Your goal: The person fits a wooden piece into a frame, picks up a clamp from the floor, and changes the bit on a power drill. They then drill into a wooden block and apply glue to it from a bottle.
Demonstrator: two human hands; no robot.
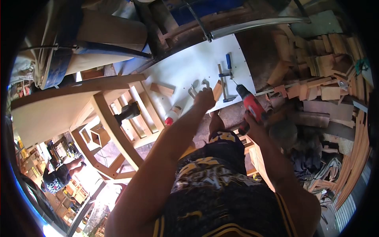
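While the left hand (204, 98) reaches forward over the white tabletop (189, 63), its fingers look curled; whether they grip the metal clamp (205, 83) just beyond them, I cannot tell. Held nearer the body, the right hand (252, 119) is wrapped around 1 red drill (255, 107), whose bit points forward, near the blue-handled bar clamp (222, 81) lying on the tabletop.

Smooth, faintly glossy worktop (187, 59) lies at twelve o'clock, rough wooden offcuts (337, 42) at two, plastic-bodied drill (253, 106) near three.
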